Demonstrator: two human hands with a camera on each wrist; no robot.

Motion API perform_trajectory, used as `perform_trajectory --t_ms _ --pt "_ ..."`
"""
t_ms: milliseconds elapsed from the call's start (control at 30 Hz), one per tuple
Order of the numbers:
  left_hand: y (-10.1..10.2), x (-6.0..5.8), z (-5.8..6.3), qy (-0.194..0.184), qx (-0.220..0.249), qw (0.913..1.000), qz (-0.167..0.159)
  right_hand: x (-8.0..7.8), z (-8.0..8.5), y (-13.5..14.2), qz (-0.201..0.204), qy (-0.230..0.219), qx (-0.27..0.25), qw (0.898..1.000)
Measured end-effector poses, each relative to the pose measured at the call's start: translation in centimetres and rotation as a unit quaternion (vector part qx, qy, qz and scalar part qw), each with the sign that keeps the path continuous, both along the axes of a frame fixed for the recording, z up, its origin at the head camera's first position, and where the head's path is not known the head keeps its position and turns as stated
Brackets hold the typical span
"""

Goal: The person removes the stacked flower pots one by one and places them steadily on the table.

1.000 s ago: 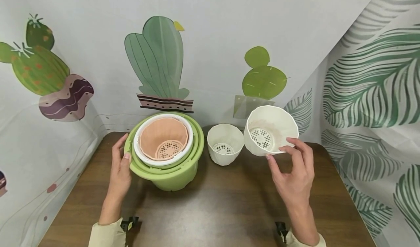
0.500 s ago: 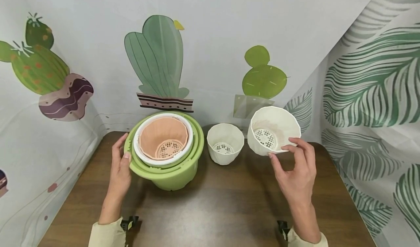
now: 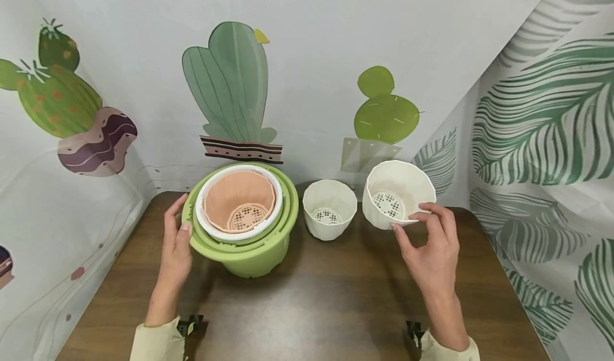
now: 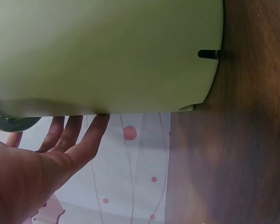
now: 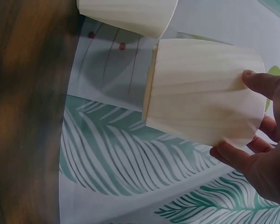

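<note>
A large green flower pot (image 3: 259, 261) stands at the left of the table, with a white pot (image 3: 203, 225) and a peach pot (image 3: 235, 193) nested inside it. My left hand (image 3: 176, 243) grips its left rim, thumb on top; in the left wrist view the fingers (image 4: 91, 137) lie against its outer wall. My right hand (image 3: 434, 254) pinches the near rim of a white flower pot (image 3: 400, 179), which has a mesh base and a brownish smudge inside. The right wrist view has this pot (image 5: 205, 88) held off the table, its base apart from the surface.
A smaller white pot (image 3: 328, 225) stands upright between the green pot and the held one. Behind the brown table (image 3: 307, 307) hangs a white cloth (image 3: 312, 83) printed with cacti. Leaf-patterned cloth (image 3: 542, 153) covers the right side.
The white pot in my right hand first shifted a little right, then lowered slightly toward the table. My left hand and the green pot stay where they were.
</note>
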State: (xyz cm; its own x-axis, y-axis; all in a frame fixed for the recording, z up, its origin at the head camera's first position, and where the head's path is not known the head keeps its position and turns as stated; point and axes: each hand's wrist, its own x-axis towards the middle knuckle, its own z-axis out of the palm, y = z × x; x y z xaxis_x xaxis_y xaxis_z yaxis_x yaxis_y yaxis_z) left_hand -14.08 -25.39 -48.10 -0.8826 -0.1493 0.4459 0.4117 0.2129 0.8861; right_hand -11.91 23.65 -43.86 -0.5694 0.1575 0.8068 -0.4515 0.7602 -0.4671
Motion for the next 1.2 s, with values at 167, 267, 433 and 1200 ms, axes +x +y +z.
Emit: perform_trajectory --t_ms 167,267,433,1200 --pt "0.0 0.0 -0.1 0.003 -0.001 1.0000 -0.001 -0.1 -0.3 0.2 -0.002 -0.011 0.003 1.000" --pt "0.0 0.0 -0.1 0.004 -0.002 1.0000 -0.001 -0.3 -0.5 0.3 -0.003 -0.018 0.004 1.000" --pt "0.0 0.0 -0.1 0.003 0.001 1.0000 -0.002 -0.5 -1.1 0.5 -0.012 -0.053 0.014 0.998" --pt "-0.3 -0.3 -0.4 -0.006 -0.014 0.9999 -0.001 -1.6 -3.2 1.0 -0.018 -0.105 0.024 0.994"
